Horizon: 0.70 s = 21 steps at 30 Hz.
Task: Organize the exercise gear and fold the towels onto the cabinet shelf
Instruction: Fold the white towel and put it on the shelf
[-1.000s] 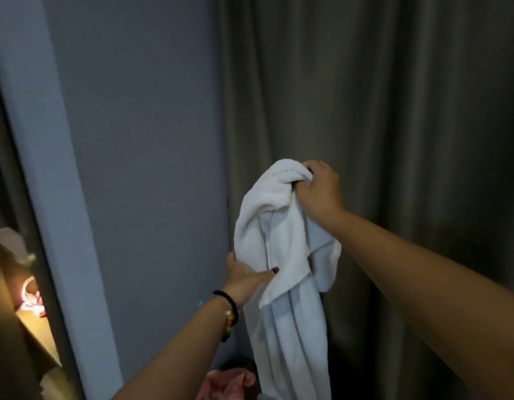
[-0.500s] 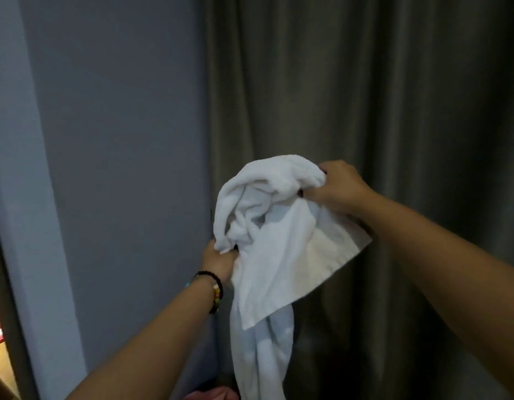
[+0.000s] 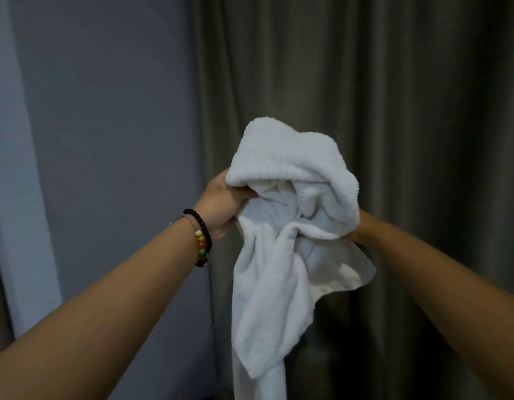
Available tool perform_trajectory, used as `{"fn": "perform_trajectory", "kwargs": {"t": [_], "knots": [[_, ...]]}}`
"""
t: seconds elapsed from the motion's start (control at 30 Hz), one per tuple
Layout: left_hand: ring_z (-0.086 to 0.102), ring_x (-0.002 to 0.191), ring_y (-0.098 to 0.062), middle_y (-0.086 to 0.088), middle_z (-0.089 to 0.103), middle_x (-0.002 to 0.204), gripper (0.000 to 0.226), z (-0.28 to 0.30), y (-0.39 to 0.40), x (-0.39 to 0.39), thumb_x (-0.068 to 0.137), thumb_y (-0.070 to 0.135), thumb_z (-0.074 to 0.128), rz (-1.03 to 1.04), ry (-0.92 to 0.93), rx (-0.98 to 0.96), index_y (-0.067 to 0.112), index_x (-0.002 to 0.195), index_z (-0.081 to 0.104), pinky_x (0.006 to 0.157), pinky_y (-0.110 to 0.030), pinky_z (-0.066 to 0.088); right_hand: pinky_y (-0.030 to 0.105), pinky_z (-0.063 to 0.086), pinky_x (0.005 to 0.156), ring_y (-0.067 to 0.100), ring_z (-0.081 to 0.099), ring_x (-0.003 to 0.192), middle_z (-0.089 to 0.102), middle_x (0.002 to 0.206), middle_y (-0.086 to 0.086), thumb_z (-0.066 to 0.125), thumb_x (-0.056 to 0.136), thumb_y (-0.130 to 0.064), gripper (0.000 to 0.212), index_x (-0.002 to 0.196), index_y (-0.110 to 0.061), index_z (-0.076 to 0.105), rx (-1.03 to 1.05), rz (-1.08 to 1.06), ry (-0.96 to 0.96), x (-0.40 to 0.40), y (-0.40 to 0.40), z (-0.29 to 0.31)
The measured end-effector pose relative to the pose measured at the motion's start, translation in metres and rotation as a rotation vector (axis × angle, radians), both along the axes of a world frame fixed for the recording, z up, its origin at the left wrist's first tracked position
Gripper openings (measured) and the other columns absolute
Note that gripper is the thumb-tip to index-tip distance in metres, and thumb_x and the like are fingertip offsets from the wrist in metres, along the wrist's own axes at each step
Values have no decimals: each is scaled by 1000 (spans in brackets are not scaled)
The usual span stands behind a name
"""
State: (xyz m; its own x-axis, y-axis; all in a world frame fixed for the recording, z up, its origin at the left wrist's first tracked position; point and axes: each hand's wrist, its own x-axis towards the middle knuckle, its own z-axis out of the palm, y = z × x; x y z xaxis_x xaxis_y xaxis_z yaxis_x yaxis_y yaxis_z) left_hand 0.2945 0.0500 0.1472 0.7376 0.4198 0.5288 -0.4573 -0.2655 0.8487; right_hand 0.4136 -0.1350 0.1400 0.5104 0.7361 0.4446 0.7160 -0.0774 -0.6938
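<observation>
One view only, the head camera, so I have no second angle and no overlap to check. It looks forward and slightly down along both forearms, which enter from the lower corners and meet near frame centre. Close range: the left hand [image 3: 221, 204] and right hand [image 3: 358, 230] sit at arm's reach, the white towel [image 3: 281, 255] between them filling the middle. Beyond the hands, a dark curtain [image 3: 394, 96]; left of the hands, a grey wall [image 3: 105, 111]. Wide-angle bend at the edges.
</observation>
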Motion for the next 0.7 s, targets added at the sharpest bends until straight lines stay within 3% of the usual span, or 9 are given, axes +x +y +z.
{"fn": "perform_trajectory", "kwargs": {"t": [0.07,0.1,0.17,0.27,0.33,0.43,0.5,0.6,0.7], "knots": [[64,107,-34,-22,65,116,36,2,-1,0,85,1,66,-76,-25,-29,-6,120,58,92,-43,54,16,39,67,9,47,57,46,50,0,86,65,-3,40,48,-17,53,114,93,210,-12,1,-3],[63,108,-35,-24,65,117,34,2,-1,1,87,3,64,-95,-38,-57,-6,119,58,92,-44,53,16,40,66,5,56,54,48,38,-4,99,33,-24,48,36,-18,51,172,133,257,-20,3,-4],[66,99,-29,-20,67,107,21,-1,-7,-1,92,5,59,-47,-43,-92,-4,111,62,84,-38,54,13,46,68,-9,61,57,63,48,-14,90,9,-56,54,36,-19,61,338,235,291,-26,12,-11],[60,60,8,-4,60,78,16,-1,-14,-6,98,12,52,203,-18,7,7,83,55,55,-9,47,40,54,91,11,68,96,74,98,-3,94,43,-43,68,99,-13,72,425,240,249,-23,31,-19],[52,50,10,5,54,68,21,-5,-3,-12,101,15,45,300,-14,56,9,81,48,45,-4,38,45,53,94,20,65,106,69,112,8,87,65,-24,61,117,-5,62,429,201,178,-25,36,-21],[61,94,-16,19,66,62,26,-10,9,-24,104,20,37,267,53,-91,20,85,55,76,-19,47,31,55,84,13,67,101,69,110,3,85,71,-15,53,118,-7,61,436,156,199,-30,42,-14],[60,113,-25,7,73,101,21,-25,-8,-44,99,32,49,179,96,-112,20,112,60,89,-32,49,30,55,86,18,65,106,68,112,1,85,71,-17,52,117,-8,61,414,126,262,-39,48,-4],[61,115,-28,-11,63,128,91,-62,-24,-58,57,39,90,-125,158,-182,12,135,50,87,-36,55,43,51,96,31,63,108,65,117,15,72,83,-15,38,118,-3,60,300,71,441,-53,54,10],[65,111,-28,-13,66,123,58,-85,-29,-58,70,23,79,-105,90,-309,12,124,61,91,-42,53,44,57,85,28,70,91,71,103,16,74,74,-21,36,108,-11,68,122,123,503,-58,55,5]]}}
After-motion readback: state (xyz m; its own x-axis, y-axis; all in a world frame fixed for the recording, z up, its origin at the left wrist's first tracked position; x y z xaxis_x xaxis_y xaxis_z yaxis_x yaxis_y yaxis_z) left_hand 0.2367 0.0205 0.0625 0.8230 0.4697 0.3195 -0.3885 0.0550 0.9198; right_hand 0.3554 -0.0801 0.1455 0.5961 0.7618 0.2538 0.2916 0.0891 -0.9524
